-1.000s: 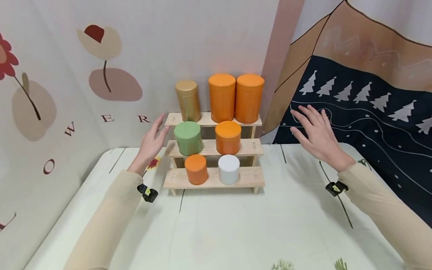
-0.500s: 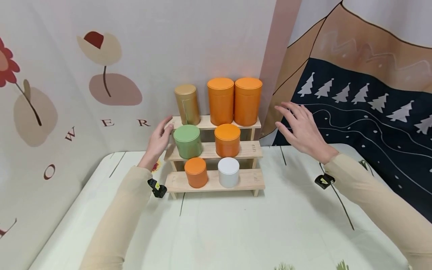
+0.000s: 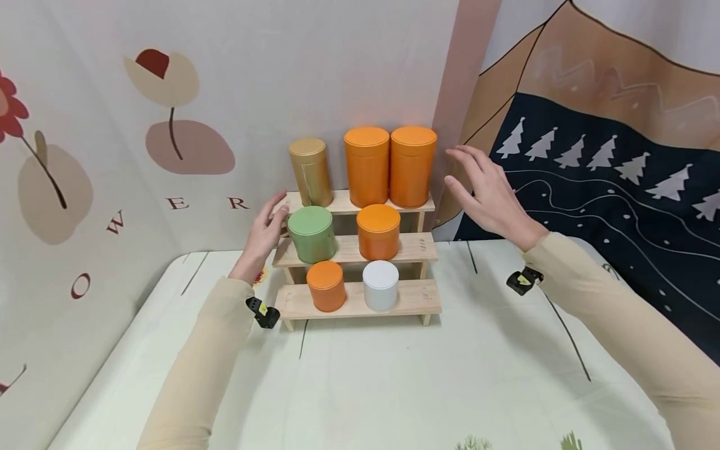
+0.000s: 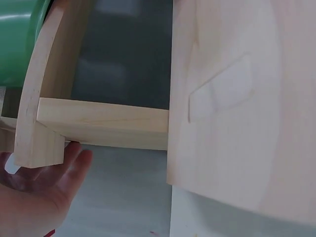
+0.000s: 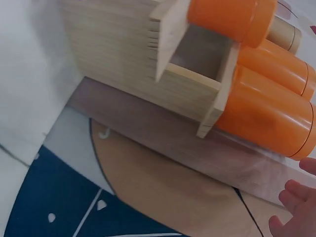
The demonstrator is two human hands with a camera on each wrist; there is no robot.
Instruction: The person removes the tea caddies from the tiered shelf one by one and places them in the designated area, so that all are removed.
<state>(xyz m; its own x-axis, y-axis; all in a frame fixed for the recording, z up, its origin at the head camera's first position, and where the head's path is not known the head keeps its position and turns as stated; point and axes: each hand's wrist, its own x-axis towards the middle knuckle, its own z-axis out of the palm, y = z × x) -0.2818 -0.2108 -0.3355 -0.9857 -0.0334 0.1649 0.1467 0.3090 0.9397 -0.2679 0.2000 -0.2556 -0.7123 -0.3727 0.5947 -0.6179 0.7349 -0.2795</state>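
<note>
A three-tier wooden stand (image 3: 413, 303) holds several round tins. Two tall orange tins, a left one (image 3: 367, 172) and a right one (image 3: 414, 172), share its top tier with a slimmer gold tin (image 3: 312, 176). On the middle tier sit a green tin (image 3: 312, 239) and an orange tin (image 3: 379, 237); below are a small orange tin (image 3: 327, 290) and a white tin (image 3: 380, 290). My left hand (image 3: 264, 236) is at the stand's left side, fingertips against its wood in the left wrist view. My right hand (image 3: 495, 200), fingers extended, hovers just right of the right tall tin, apart from it.
The stand is on a table with a pale cloth (image 3: 360, 381). A printed curtain (image 3: 270, 75) hangs close behind the top tier, and a dark section with white trees (image 3: 596, 187) lies at the right.
My left hand has moved right to the stand's side, then stayed there. My right hand has moved left and slightly up toward the right tall tin. The tins stay in place.
</note>
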